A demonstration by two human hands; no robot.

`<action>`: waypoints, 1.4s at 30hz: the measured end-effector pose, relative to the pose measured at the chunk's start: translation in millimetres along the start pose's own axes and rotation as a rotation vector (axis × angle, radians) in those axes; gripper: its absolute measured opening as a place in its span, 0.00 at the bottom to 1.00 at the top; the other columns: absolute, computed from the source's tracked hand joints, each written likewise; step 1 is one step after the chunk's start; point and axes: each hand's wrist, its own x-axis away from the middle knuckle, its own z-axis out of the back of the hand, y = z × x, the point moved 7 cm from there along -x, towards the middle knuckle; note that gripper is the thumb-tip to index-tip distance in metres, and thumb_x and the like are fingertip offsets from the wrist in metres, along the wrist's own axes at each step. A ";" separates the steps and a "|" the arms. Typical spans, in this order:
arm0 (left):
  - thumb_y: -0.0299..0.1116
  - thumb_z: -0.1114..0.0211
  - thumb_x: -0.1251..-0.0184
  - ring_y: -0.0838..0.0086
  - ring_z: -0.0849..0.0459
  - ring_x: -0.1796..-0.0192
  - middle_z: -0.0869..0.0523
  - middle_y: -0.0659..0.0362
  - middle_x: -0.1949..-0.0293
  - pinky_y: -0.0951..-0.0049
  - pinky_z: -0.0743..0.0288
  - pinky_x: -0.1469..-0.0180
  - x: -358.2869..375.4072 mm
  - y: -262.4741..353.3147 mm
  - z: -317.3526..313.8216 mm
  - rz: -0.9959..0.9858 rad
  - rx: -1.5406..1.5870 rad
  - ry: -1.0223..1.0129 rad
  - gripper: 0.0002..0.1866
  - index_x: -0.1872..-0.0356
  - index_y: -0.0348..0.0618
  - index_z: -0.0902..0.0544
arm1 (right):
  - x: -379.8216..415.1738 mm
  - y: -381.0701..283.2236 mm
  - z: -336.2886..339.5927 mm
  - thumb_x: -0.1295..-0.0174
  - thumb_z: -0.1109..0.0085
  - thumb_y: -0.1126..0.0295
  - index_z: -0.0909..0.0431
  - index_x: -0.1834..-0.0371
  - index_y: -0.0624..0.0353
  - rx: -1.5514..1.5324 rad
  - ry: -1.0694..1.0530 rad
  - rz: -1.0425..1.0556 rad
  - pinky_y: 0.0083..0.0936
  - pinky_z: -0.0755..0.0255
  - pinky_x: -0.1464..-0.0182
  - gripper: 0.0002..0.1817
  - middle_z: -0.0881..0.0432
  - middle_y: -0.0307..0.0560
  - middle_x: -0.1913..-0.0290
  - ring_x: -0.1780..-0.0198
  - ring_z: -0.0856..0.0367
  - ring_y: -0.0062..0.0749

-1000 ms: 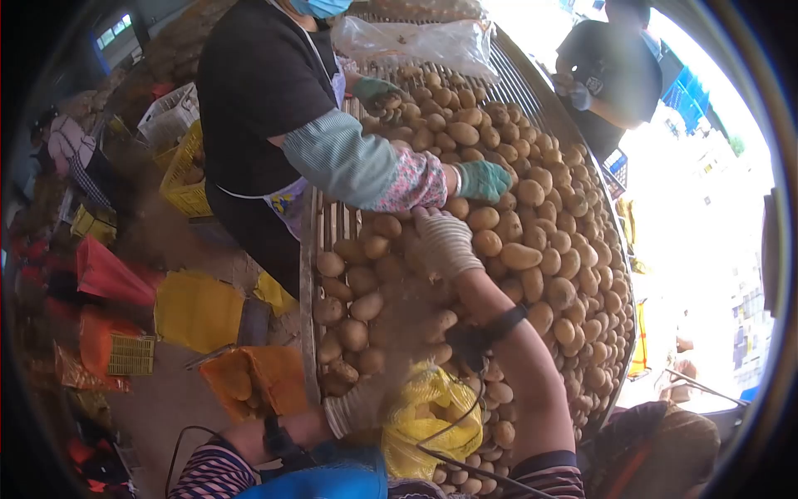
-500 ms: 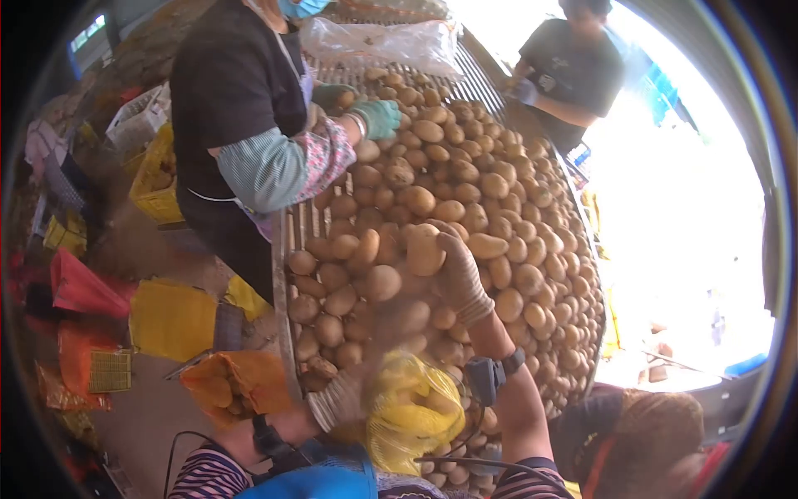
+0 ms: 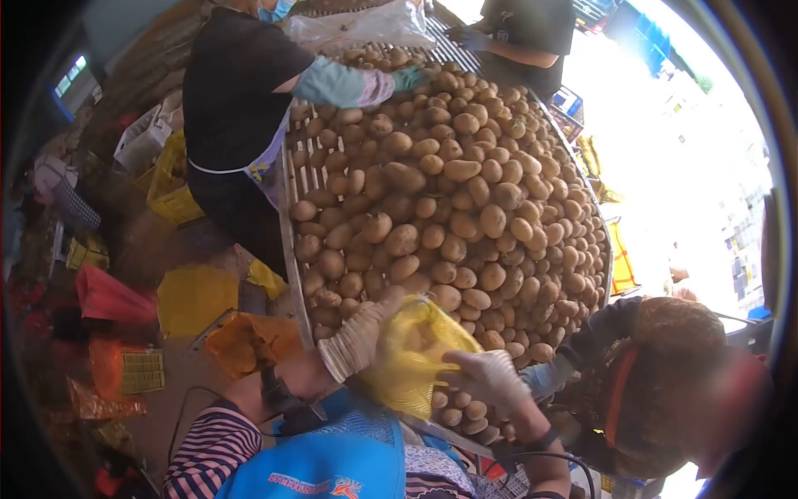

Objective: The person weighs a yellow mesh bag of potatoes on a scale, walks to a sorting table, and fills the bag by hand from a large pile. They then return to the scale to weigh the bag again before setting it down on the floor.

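Observation:
A yellow mesh bag point(image 3: 407, 387) is held up at the near edge of the sorting table, with tan potato shapes showing through it. My left hand point(image 3: 359, 334), in a pale knitted glove, is closed on the bag's left side; its fingertips are partly blurred. From the right, my gloved right hand point(image 3: 489, 376) has its fingers closed on the bag's other side, near the opening. Just beyond both hands lies a large heap of potatoes point(image 3: 465, 223).
A slatted metal table point(image 3: 295, 170) carries the heap. A co-worker's green-gloved hand point(image 3: 409, 78) reaches over its far left; another person stands far right. A person bends close at right point(image 3: 665, 374). Orange bag point(image 3: 249, 337) and yellow crate point(image 3: 173, 187) stand left.
My right hand has come back from the heap to the bag; the potato it held is no longer in its fingers. The bag is raised and opened wider. The co-worker's green glove reaches farther out.

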 end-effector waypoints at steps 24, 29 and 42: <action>0.49 0.32 0.40 0.74 0.29 0.43 0.28 0.54 0.45 0.74 0.30 0.42 -29.3 77.2 -91.3 -0.962 -1.489 0.052 0.38 0.36 0.36 0.35 | -85.9 -5.4 51.5 0.47 0.34 0.66 0.44 0.32 0.57 -0.645 0.596 -0.106 0.33 0.23 0.53 0.40 0.22 0.58 0.51 0.50 0.19 0.42; 0.47 0.36 0.35 0.77 0.23 0.52 0.19 0.56 0.55 0.76 0.27 0.47 9.7 28.1 -143.2 -0.818 -1.683 -0.132 0.31 0.39 0.33 0.29 | -19.6 -7.0 33.0 0.47 0.33 0.64 0.42 0.34 0.57 -1.362 0.470 0.018 0.18 0.23 0.66 0.38 0.23 0.45 0.57 0.64 0.20 0.23; 0.33 0.43 0.32 0.79 0.19 0.65 0.17 0.61 0.57 0.80 0.23 0.64 -19.9 -205.5 -44.2 -0.107 -1.060 -0.356 0.14 0.48 0.42 0.23 | 174.7 -26.1 -27.5 0.61 0.32 0.64 0.38 0.35 0.61 -1.596 0.781 0.054 0.22 0.21 0.59 0.44 0.24 0.48 0.47 0.51 0.20 0.30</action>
